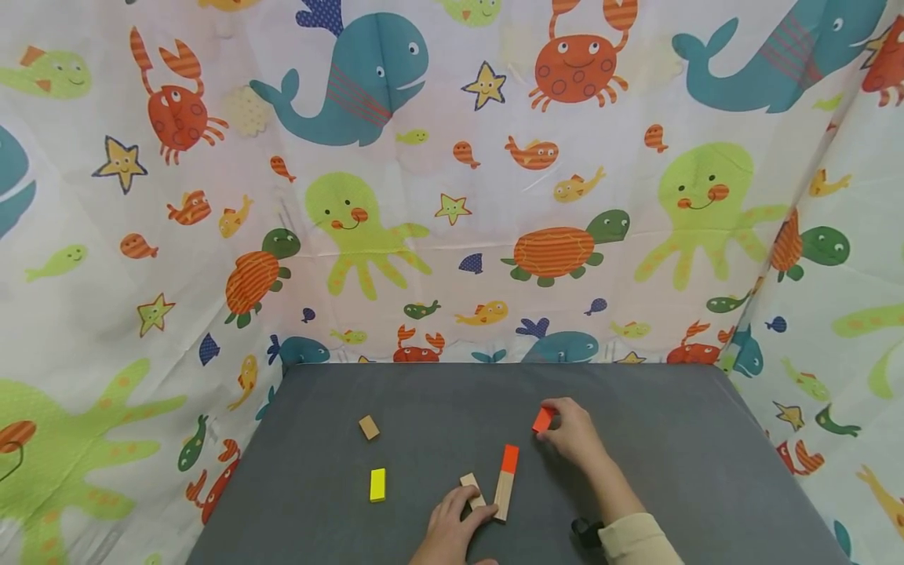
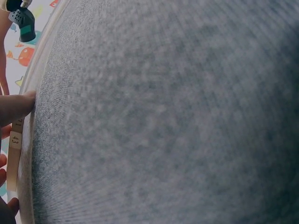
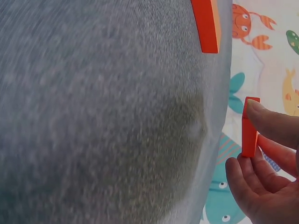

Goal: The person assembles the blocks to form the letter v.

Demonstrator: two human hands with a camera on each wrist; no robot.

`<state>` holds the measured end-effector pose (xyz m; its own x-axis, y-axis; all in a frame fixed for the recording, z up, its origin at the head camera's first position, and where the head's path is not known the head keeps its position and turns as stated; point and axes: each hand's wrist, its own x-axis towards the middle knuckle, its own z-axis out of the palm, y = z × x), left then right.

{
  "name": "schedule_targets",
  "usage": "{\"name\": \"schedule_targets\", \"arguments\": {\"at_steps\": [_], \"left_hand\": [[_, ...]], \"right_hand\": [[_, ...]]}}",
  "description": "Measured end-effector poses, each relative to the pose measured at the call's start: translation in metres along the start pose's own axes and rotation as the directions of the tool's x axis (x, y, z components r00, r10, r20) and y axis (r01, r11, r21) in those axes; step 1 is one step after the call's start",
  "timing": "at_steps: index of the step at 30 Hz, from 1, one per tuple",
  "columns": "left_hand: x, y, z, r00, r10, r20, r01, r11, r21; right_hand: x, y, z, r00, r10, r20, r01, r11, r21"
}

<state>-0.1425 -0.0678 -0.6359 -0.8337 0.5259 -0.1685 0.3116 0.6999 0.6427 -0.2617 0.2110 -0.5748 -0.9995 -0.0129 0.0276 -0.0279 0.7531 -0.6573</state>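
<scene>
- Right sleeve [image 1: 639,541]: pale, at near right; dark device [image 1: 586,532] at the wrist, on its left.
- Left hand [image 1: 450,524]: near, about mid-table, fingers bent over the slanted plain block [image 1: 469,480], thumb by its near end. Contact yes; can't tell if it's actually pinched.
- Just right of that: upright plain block [image 1: 504,496], lying lengthwise near to far, near end beside the left thumb.
- Red end block [image 1: 510,459]: butted against that one's far end, in line with it.
- Yellow block [image 1: 377,485]: left of the left hand, well apart, long side running near to far.
- Right hand [image 1: 574,433]: farther out and to the right, well apart from the left; thumb and fingers clamped on the held red block [image 1: 542,420], which is tilted, right of and beyond the red end block. Can't tell if it touches the table.
- Small plain block [image 1: 369,428]: far left, angled, beyond the yellow one.
- Grey table [image 1: 671,439] under everything; sea-animal curtain [image 1: 466,314] behind its far edge.
</scene>
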Motion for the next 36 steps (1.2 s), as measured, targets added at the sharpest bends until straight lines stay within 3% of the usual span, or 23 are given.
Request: {"name": "schedule_targets", "arguments": {"at_steps": [20, 36], "left_hand": [[0.0, -0.002, 0.004, 0.999, 0.015, -0.032, -0.015, 1.0, 0.001], [0.0, 0.002, 0.001, 1.0, -0.021, 0.01, 0.021, 1.0, -0.016]], "right_hand": [[0.008, -0.01, 0.018, 1.0, -0.003, 0.016, 0.002, 0.998, 0.063], [0.008, -0.015, 0.03, 0.999, 0.021, 0.039, -0.024, 0.995, 0.095]]}}
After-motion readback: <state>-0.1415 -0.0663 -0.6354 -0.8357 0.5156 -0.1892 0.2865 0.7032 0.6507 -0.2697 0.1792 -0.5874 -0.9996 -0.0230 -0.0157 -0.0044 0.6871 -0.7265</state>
